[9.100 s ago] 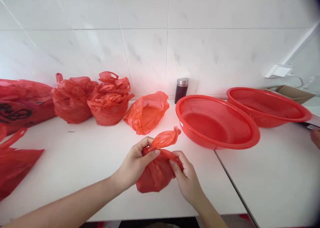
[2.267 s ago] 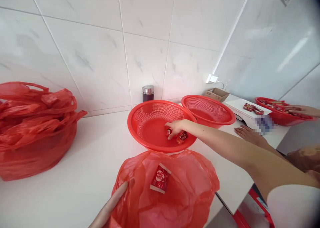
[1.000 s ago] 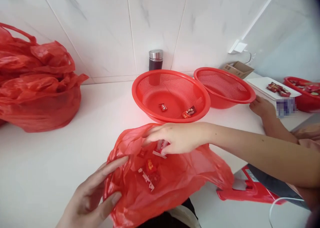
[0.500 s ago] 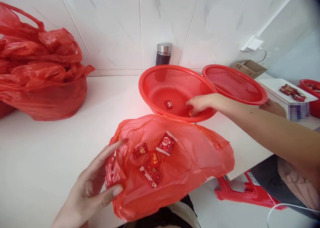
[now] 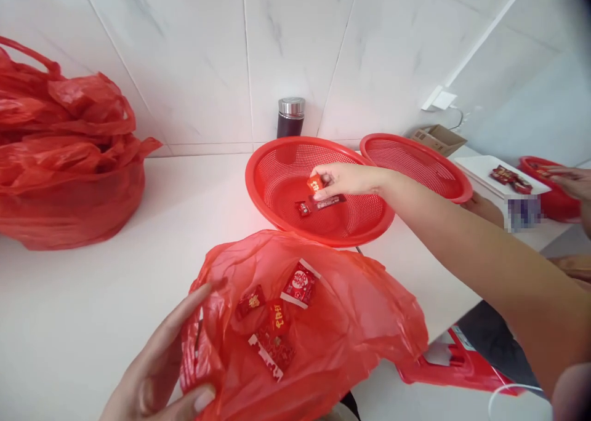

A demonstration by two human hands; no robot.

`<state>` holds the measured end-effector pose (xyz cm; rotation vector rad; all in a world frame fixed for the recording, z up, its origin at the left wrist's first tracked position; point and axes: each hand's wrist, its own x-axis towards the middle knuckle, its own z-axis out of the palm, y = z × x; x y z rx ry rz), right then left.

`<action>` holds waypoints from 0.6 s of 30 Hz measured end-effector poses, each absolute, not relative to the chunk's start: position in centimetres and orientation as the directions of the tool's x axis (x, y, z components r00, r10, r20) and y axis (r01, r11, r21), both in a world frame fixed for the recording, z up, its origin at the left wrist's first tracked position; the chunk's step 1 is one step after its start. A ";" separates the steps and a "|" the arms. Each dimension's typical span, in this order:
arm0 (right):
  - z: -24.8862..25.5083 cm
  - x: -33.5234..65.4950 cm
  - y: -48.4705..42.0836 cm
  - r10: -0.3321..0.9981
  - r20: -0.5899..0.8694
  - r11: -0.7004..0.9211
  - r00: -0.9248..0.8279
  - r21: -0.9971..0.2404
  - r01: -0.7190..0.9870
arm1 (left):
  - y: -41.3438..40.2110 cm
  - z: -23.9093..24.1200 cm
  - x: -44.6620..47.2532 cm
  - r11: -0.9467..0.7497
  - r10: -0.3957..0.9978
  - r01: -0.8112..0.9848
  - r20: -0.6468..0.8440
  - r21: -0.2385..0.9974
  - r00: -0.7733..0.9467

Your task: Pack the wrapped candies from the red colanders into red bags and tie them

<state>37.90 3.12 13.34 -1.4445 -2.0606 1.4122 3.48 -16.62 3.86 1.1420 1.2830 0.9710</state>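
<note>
**On the white counter, a sweet is hanging over the basket**

A white counter is running along a tiled wall, with full red bags heaped at the far left and a dark flask standing against the tiles.

The person's right hand is reaching out over the red mesh basket and pinching a small red sweet between thumb and fingertips, clear of the basket floor. Half a second ago this hand was lying low at the basket's near right side; it is now lifted and sitting above the middle. Two sweets are lying on the floor just under it, one short and one long and dark.

The left hand is gripping the rim of the open red bag, thumb closing over the plastic, and holding its mouth wide at the counter's front edge. Four wrapped packets are resting inside, the same count as half a second ago, so the bag is giving up nothing in that span.

A second basket is touching the first on its right. Beyond it another person's hand is working at a third basket.
</note>
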 end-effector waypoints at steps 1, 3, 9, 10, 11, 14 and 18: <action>14.0 36.7 2.0 0.822 -0.234 0.059 -0.519 -0.872 0.486 | -16.5 3.7 3.5 0.177 0.981 0.063 -0.182 0.982 0.075; 15.2 33.9 -0.7 0.784 -0.123 0.111 -0.609 -0.937 0.332 | -16.0 3.5 3.2 0.098 0.987 0.065 -0.105 0.993 0.119; 15.5 27.2 -7.4 0.598 -0.247 0.338 -0.762 -0.785 0.519 | -15.5 3.6 2.8 -0.043 0.971 -0.023 0.047 0.999 0.234; 14.9 26.8 -7.7 0.607 -0.287 0.370 -0.741 -0.723 0.584 | -15.6 3.8 2.8 -0.056 0.971 -0.045 0.064 0.997 0.232; 14.3 26.7 -7.8 0.625 -0.309 0.390 -0.717 -0.673 0.629 | -15.6 3.9 2.9 -0.072 0.970 -0.063 0.085 0.995 0.228; 12.4 27.0 -7.6 0.666 -0.310 0.392 -0.679 -0.629 0.671 | -15.7 4.0 2.9 -0.102 0.962 -0.095 0.123 0.990 0.245; 11.7 27.9 -7.5 0.681 -0.305 0.398 -0.666 -0.609 0.686 | -15.7 4.0 3.0 -0.092 0.955 -0.110 0.119 0.990 0.273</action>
